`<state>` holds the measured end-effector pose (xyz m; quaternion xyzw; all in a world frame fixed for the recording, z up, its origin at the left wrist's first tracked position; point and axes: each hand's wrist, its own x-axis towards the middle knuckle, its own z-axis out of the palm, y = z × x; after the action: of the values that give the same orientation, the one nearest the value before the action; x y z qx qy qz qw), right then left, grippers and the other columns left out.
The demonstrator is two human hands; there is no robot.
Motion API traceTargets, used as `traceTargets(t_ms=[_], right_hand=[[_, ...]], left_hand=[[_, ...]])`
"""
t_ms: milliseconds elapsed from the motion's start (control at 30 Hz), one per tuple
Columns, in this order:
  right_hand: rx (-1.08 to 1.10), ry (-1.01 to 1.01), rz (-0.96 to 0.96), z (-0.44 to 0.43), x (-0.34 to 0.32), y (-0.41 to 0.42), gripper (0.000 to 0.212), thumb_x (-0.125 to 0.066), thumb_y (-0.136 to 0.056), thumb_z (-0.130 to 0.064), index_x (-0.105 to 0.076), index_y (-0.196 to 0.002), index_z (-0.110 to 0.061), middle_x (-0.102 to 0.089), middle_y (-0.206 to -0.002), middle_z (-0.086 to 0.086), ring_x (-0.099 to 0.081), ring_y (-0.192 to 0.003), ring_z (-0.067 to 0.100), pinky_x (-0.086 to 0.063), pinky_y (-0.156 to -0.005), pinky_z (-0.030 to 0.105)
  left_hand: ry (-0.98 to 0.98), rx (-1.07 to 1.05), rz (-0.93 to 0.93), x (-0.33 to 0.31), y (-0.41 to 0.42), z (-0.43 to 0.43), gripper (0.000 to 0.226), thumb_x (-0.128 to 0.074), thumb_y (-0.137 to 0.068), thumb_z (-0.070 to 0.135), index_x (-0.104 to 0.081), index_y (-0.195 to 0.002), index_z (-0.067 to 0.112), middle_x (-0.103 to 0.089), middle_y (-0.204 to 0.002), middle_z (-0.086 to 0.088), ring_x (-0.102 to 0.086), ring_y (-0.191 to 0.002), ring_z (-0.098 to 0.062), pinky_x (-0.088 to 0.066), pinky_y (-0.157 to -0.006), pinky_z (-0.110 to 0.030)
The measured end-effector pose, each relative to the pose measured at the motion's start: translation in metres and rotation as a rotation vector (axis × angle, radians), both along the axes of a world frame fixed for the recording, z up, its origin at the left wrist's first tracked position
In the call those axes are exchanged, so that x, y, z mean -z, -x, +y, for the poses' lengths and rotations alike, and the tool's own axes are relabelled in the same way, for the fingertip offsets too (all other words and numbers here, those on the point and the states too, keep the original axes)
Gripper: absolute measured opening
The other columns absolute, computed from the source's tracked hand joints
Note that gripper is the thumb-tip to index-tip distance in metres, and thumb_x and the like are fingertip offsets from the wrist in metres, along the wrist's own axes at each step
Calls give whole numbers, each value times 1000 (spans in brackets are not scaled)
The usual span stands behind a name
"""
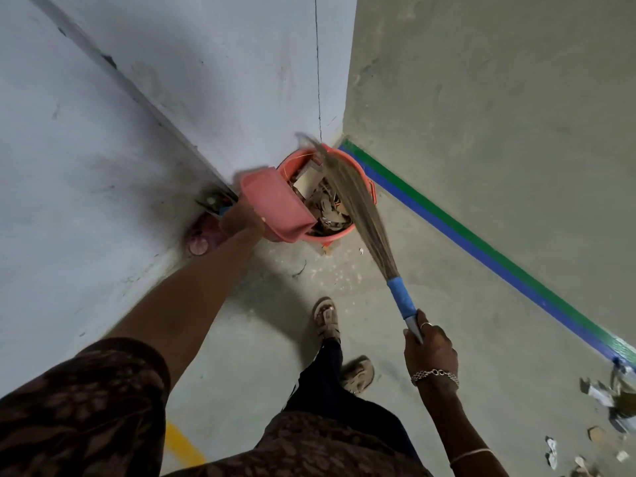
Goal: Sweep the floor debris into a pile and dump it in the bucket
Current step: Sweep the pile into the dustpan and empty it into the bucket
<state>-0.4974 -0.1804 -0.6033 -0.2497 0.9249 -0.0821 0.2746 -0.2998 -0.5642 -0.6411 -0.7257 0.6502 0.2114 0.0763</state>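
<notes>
Head view: left hand holds flat plastic dustpan over round bucket.

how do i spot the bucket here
Find the corner where the walls meet, at the end of the blue-green floor stripe. The bucket stands there: round, orange-red, full of scraps, unlike the flat pink dustpan tilted over it.

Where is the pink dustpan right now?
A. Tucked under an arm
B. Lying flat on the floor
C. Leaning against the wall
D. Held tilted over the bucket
D: the left hand grips the pink dustpan and tips it over the rim of the bucket, which is full of scraps, while the right hand holds the broom with its bristles over the bucket.
</notes>
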Motion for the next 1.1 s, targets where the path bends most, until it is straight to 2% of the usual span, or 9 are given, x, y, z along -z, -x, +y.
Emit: traceTargets(t_ms=[233, 333, 500, 567, 633, 733, 900, 1000, 1100], right_hand=[[2, 33, 2, 35, -3, -17, 55, -63, -94, -27, -47, -146, -21, -65, -103, 9, -64, -90, 32, -48, -73, 36], [15, 73, -36, 59, -8, -30, 54, -63, -94, -28, -48, -145, -20, -67, -106, 10, -64, -93, 32, -48, -75, 36], [16, 215, -73, 114, -19, -54, 54, -71, -88, -22, -55, -140, -19, -69, -93, 8, -65, -81, 32, -43, -66, 31], [-18, 224, -83, 138, -17, -62, 55, -73, -86, -20, -57, -139, -19, -69, -90, 7, -66, -80, 32, -46, -65, 32], [-58, 204, -94, 159, -14, -70, 56, -74, -85, -19, -58, -138, -20, -67, -89, 7, -66, -80, 33, -46, -64, 33], [-66, 155, -114, 180, -11, -77, 54, -73, -86, -22, -58, -139, -23, -66, -93, 8, -65, -86, 34, -42, -66, 31], [62, 114, -107, 188, -14, -89, 51, -69, -89, -28, -57, -139, -26, -71, -101, 9, -66, -95, 34, -45, -72, 32], [237, 135, -158, 188, -10, -100, 49, -72, -88, -29, -61, -135, -24, -72, -107, 12, -66, -100, 37, -48, -78, 35], [439, 172, -237, 187, 10, -114, 43, -75, -85, -31, -68, -126, -19, -73, -88, 13, -68, -85, 36, -55, -76, 38]], left_hand=[[18, -98, -116, -1, -1, 29, 25, -52, -101, 26, -69, -115, 14, -68, -118, -10, -65, -110, -30, -36, -72, -34], [-19, -56, -111, -13, -6, 56, 25, -54, -99, 29, -68, -115, 16, -68, -120, -10, -64, -112, -31, -39, -73, -34], [-19, 31, -43, -26, -26, 99, 51, -72, -82, 52, -70, -120, 17, -69, -123, -11, -64, -115, -33, -53, -91, -41], [3, 68, -19, -32, -34, 116, 51, -73, -81, 55, -73, -116, 17, -71, -117, -9, -67, -109, -31, -53, -85, -37], [45, 125, 100, -37, -41, 133, 42, -75, -84, 46, -77, -107, 12, -73, -106, -12, -68, -99, -31, -44, -70, -32], [113, 176, 216, -50, -53, 156, 35, -74, -88, 39, -77, -98, 6, -72, -96, -19, -67, -92, -34, -34, -65, -34], [104, 120, 202, -55, -94, 177, 47, -78, -82, 42, -75, -112, 6, -70, -113, -23, -65, -104, -40, -48, -84, -43], [64, 119, 95, -43, -137, 185, 47, -77, -81, 49, -75, -115, 17, -69, -117, -18, -64, -110, -37, -52, -84, -42], [37, 117, 108, -25, -183, 189, 45, -73, -82, 53, -77, -108, 16, -71, -108, -16, -67, -103, -36, -49, -76, -38]])
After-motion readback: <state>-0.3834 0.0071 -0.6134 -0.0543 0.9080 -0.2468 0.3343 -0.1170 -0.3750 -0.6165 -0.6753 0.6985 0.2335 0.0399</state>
